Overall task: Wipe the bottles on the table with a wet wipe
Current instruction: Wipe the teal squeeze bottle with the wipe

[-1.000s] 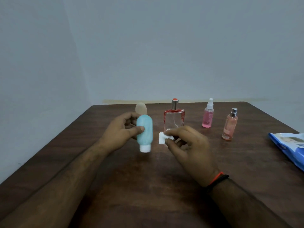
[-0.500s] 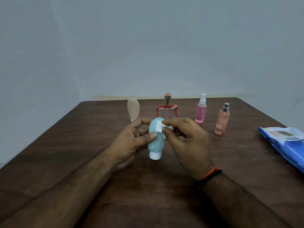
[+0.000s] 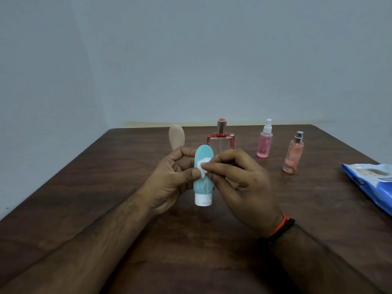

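Observation:
My left hand (image 3: pixel 171 179) grips a light blue squeeze bottle (image 3: pixel 203 187) with a white cap, held cap-down above the brown table (image 3: pixel 106 187). My right hand (image 3: pixel 241 185) pinches a small folded white wet wipe (image 3: pixel 203 168) and presses it against the middle of the bottle's front. Behind my hands stand a beige squeeze bottle (image 3: pixel 176 138), partly hidden by my left fingers, and a clear red-edged perfume bottle (image 3: pixel 221 139). Further right stand a pink spray bottle (image 3: pixel 264 143) and a peach spray bottle (image 3: pixel 293 156).
A blue and white wet wipe packet (image 3: pixel 373 183) lies at the table's right edge. The table's far edge meets a pale wall (image 3: pixel 191 60). A red and black band sits on my right wrist.
The wipe went from beside the blue bottle onto its top, then down to its middle. My hands and the bottle drew slightly closer to me.

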`<state>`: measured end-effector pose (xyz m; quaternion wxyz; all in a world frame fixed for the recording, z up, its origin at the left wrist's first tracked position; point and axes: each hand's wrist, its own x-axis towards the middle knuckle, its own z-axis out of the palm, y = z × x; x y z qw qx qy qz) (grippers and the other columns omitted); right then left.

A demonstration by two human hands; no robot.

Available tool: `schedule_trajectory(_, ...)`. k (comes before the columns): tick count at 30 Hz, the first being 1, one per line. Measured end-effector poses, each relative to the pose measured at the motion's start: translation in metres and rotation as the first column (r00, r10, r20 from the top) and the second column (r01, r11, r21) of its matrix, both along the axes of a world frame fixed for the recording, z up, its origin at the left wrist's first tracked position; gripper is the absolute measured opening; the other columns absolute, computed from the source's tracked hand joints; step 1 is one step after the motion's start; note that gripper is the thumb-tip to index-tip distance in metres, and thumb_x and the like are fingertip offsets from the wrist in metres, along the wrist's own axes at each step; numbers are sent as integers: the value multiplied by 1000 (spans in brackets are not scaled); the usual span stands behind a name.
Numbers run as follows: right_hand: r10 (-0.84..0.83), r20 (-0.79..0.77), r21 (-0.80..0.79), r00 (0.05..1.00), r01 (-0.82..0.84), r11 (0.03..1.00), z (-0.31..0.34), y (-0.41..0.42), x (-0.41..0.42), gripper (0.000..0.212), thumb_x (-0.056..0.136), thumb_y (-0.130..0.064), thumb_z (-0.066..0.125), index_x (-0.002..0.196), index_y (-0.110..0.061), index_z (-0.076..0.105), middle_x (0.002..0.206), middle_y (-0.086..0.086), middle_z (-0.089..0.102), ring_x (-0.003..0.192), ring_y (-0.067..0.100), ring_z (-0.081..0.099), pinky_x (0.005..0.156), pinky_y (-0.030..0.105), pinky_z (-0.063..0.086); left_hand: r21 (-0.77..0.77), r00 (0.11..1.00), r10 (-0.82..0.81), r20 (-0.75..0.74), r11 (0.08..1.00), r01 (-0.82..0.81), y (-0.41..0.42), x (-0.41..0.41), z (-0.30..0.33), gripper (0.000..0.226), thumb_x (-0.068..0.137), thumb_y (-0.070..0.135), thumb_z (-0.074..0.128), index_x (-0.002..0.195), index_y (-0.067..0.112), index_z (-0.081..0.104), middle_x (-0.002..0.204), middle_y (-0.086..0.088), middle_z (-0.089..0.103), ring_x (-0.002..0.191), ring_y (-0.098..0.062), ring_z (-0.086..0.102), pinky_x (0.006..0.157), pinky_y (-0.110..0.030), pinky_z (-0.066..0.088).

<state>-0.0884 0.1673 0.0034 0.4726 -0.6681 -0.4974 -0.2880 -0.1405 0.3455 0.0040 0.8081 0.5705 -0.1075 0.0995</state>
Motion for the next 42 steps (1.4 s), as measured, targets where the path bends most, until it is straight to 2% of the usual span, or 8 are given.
schedule_trajectory(7,-121,-21,129,992,123,984,4,-5,7,16,84,-2,72,100,-3,76,95,8,66,87,14,63,76,21,54,-22,992,-123,-25,992,123,-1,0,-3,59,63,21,92,111,6,60,109,-19,70,94,-39,70,79,-54,59)
schedule_trajectory(11,-131,-17,132,991,132,982,5,-5,5,18,85,-2,71,102,-3,75,97,9,65,89,14,63,78,21,53,54,992,-118,-36,991,120,-4,2,-6,46,63,23,92,101,15,69,104,-16,72,93,-35,71,79,-49,60)
schedule_trajectory(15,-9,21,-7,1000,9,1000,3,0,-3,20,85,-3,72,105,-4,75,100,9,64,94,18,62,83,27,54,19,999,-41,-25,999,42,1,3,-7,45,60,24,94,100,19,72,102,-8,73,95,-23,71,79,-39,59)
schedule_trajectory(20,75,17,-74,997,-74,995,4,-1,-4,19,84,-4,73,103,-5,75,98,8,64,93,19,63,81,32,55,-52,997,-73,-21,996,72,7,0,-6,80,58,16,95,127,11,54,109,-12,71,96,-24,69,83,-38,59)
schedule_trajectory(26,139,-2,-68,990,-139,988,5,-6,-2,17,82,0,74,98,-5,76,95,6,64,90,16,63,78,29,55,-107,991,-131,-10,986,129,11,-2,0,100,55,17,96,140,10,45,113,-16,68,100,-27,68,86,-39,59)
schedule_trajectory(31,29,-20,29,999,-28,999,7,-7,-1,19,82,4,72,98,-6,76,93,4,66,88,11,63,75,24,53,-92,969,-246,-29,966,242,12,-4,-1,90,59,17,94,138,8,52,120,-17,64,105,-34,66,87,-57,56)
schedule_trajectory(38,-37,-11,99,999,38,994,8,-7,-2,19,83,5,72,100,-4,75,96,6,68,90,12,64,78,24,54,-11,953,-302,-38,953,301,9,-5,-1,75,61,14,92,130,11,61,120,-16,66,103,-36,68,86,-53,57)
schedule_trajectory(42,55,46,-11,997,-54,998,5,-3,-6,18,83,5,72,99,-4,76,97,8,67,92,19,65,79,31,55,-90,988,-153,-12,984,152,12,-4,3,88,53,17,96,131,7,56,113,-16,68,99,-28,68,87,-45,58)
